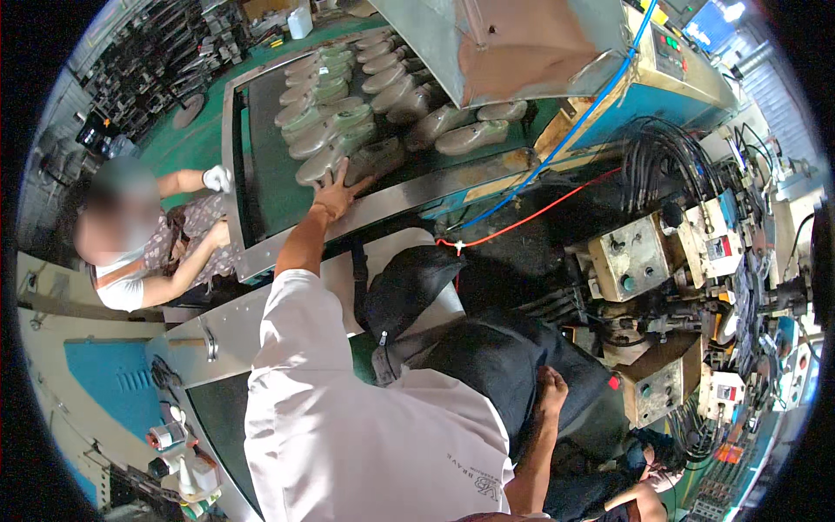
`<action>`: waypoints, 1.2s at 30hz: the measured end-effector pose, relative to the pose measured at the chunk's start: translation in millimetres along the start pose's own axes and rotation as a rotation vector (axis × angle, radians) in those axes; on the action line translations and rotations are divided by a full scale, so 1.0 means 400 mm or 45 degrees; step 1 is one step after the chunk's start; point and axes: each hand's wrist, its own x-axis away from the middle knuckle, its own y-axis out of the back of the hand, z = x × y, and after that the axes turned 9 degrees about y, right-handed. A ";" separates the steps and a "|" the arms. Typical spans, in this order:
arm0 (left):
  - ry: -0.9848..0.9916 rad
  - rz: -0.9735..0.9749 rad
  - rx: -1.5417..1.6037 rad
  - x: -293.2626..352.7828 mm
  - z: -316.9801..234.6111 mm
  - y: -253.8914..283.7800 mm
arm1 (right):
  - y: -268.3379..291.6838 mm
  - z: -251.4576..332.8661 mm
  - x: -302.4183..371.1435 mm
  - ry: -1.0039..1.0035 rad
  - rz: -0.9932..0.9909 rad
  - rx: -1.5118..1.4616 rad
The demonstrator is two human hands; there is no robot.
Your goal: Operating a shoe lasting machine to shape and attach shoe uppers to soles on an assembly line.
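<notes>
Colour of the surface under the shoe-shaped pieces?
Dark green surface; shows best in the head view.

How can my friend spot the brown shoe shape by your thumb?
Find the metal-edged table bearing shoe shapes. At its near edge, follow the left hand. Right by its thumb lies the brown shoe shape, darker and duller than the pale, shiny one to its left.

Dark printed lettering (478, 478) with a small emblem stands on the white shirt (365, 418), near its lower right edge – the only print legible; well right of the shirt, red-and-black labels (718, 249) on white boxes (711, 228) – too small to read
</notes>
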 end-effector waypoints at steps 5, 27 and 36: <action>-0.034 -0.090 -0.021 -0.018 0.047 -0.032 | -0.042 0.036 -0.001 -0.106 -0.007 -0.043; -0.854 -0.747 0.270 0.129 -0.502 -0.051 | -0.056 0.043 0.062 -0.127 -0.176 -0.575; -2.040 0.232 0.872 0.765 -1.302 0.084 | 0.179 0.226 0.280 -0.140 -0.723 -0.276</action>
